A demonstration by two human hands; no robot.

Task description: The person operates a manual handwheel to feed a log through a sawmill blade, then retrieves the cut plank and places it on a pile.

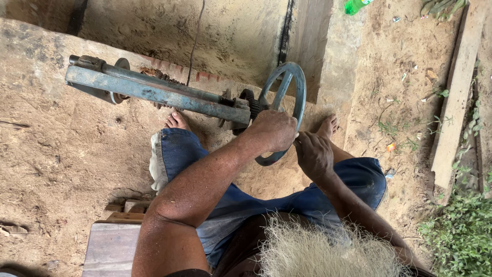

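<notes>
A pale bundle of fibre rests in the lap, just below both arms. Above it, the left hand is clamped on the blue hand wheel of the long metal winder. The right hand, just beside it, pinches something thin, seemingly mid-twist; the next move looks to call for a steady crank and even feed.

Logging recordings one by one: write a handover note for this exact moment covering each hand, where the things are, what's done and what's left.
Left hand: closed on the rim of the blue handwheel.
Right hand: beside it, fingers pinched at the same rim; what they pinch is too small to tell.
Wheel sits on the end of a blue metal machine lying on sandy ground.
Pale fibre bundle rests on the lap.
Done and left: cannot be told from this view.
</notes>
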